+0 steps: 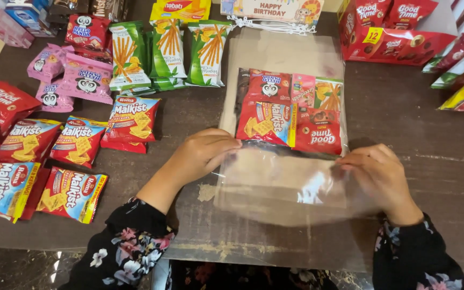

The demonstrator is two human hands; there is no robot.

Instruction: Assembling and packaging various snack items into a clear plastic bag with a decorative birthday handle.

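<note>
Clear plastic bag lay flat on dark table, long axis running away from the body, open mouth end nearest, snack packets packed in far half just beyond both hands. Left hand pinched bag's left edge, right hand pinched right edge, each closed on the film, bag stretched between them; neither clearly nearer. Outward: loose red cracker packets and green stick packets spread well off to left, red boxes far right.
</note>
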